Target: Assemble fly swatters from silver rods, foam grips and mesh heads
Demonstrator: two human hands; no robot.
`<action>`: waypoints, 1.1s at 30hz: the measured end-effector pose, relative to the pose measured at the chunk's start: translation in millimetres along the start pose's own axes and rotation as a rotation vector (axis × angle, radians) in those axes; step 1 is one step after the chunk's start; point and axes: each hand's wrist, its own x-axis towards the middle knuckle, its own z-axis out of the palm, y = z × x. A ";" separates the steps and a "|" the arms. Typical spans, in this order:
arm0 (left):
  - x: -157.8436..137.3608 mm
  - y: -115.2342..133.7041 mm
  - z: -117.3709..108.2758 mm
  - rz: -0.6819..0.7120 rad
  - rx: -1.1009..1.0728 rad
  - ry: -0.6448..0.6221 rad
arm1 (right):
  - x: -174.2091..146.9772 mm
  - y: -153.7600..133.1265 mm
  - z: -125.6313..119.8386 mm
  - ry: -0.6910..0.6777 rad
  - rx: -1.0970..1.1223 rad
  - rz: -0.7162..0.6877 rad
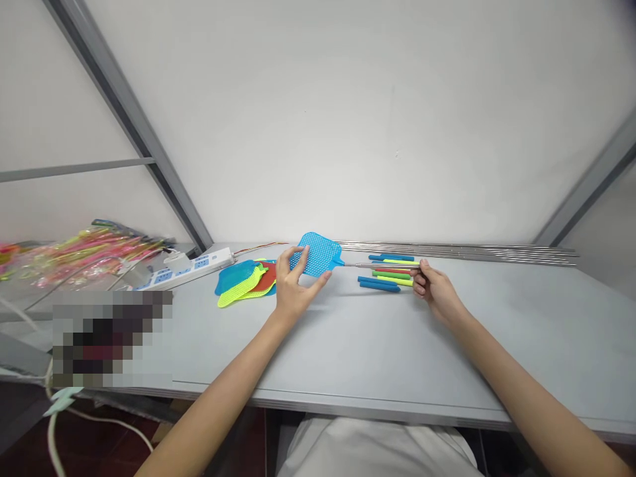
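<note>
The right hand [434,288] pinches the right end of a thin metal rod [365,265], while the left hand [294,286] spreads wide at the blue mesh head [320,257] on the rod's left end, perhaps to steady it; how firmly it grips, I cannot tell. Rod and head are over the table's [348,351] far half, long axis left to right, head leftward. Loose mesh heads [241,285] lie left and coloured tubes [378,286] by the rod, presumably for easy reach
</note>
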 end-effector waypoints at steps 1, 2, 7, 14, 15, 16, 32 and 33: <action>-0.2 -0.3 0.5 -0.009 0.006 0.014 | 0.0 0.0 0.5 -0.007 -0.012 -0.013; -0.3 -0.6 0.9 -0.015 0.011 0.029 | -0.1 0.0 0.9 -0.017 -0.026 -0.021; -0.9 -3.7 2.5 -0.013 0.029 0.064 | -1.2 -0.6 2.6 -0.035 -0.098 -0.063; -0.7 -6.0 1.8 0.037 0.034 0.078 | -1.7 -1.7 2.7 -0.061 -0.125 -0.109; -0.7 -5.6 1.7 0.039 0.036 0.083 | -1.8 -1.9 2.8 -0.058 -0.128 -0.118; -0.8 -5.0 1.6 0.039 0.040 0.090 | -1.9 -2.0 3.0 -0.052 -0.133 -0.127; 3.1 -6.1 -4.1 0.109 0.087 0.210 | -5.5 -3.3 4.4 -0.064 -0.178 -0.053; 3.3 -5.8 -4.4 0.113 0.089 0.215 | -5.8 -3.7 4.1 -0.070 -0.176 -0.028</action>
